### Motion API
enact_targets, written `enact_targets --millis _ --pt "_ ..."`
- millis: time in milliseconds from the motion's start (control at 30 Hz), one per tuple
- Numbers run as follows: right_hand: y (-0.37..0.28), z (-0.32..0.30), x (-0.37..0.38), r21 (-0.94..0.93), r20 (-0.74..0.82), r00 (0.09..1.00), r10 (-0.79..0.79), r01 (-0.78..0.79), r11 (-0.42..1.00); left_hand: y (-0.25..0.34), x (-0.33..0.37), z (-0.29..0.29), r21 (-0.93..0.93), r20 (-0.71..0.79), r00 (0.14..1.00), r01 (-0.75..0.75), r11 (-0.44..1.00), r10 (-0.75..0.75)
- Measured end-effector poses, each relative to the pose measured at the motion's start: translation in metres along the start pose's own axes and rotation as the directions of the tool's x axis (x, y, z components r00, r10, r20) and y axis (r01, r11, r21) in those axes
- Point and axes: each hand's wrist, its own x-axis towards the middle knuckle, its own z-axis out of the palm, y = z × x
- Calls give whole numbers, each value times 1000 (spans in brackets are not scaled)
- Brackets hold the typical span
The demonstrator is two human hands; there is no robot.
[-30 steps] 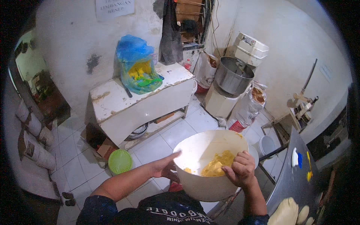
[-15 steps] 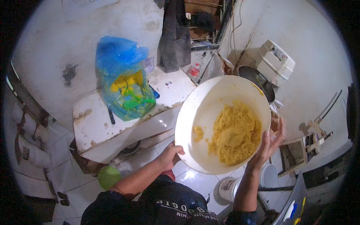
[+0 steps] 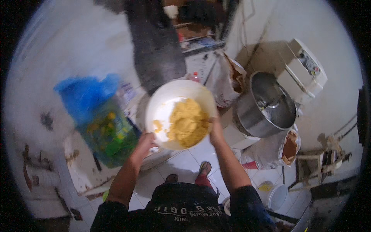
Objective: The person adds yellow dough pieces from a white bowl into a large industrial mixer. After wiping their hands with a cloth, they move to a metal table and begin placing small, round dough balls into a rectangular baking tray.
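Note:
A round white basin (image 3: 154, 112) is held out in front of me, tilted so its inside shows. A crumbly yellow mass (image 3: 187, 123), like dough or mash, lies in it, with a small clump apart on the left. My left hand (image 3: 145, 141) grips the rim at the lower left. On the right side, my right hand (image 3: 215, 130) is closed round the edge, its fingers partly hidden behind the wall. Both arms reach forward. Left of the basin stands a blue plastic bag (image 3: 89, 98), with yellow and green things showing blurred through its lower part.
The bag rests on a worn white bench (image 3: 79, 170). To the right stands a mixer (image 3: 303, 69) with a steel bowl (image 3: 251, 118). Open sacks (image 3: 228, 81) flank it, one lying lower right. A lidded white bucket (image 3: 276, 196) and a wooden stand (image 3: 311, 166) are farther right. Dark cloth (image 3: 154, 46) hangs ahead.
The basin has moved away from me and leftward, still in both hands. My view has swung right, so the mixer bowl and sacks show more.

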Motion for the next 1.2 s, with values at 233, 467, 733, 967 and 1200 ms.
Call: enact_targets --millis 233,467,733,967,1200 --pt "29 8 94 -168 467 872 148 -76 983 -3 20 -19 2 -278 955 -105 994 101" --pt "-48 -79 171 -222 545 828 -132 295 929 3 28 -7 75 -528 837 -126 989 146" --pt "-234 -127 334 -625 444 758 -478 644 441 121 43 21 881 -388 6 296 369 922" --pt "-448 -105 396 -542 513 201 -835 830 -133 343 96 97 938 41 -324 340 75 945" --pt "-614 -19 465 -528 412 207 -887 848 -48 488 164 107 928 155 -463 370 31 873"
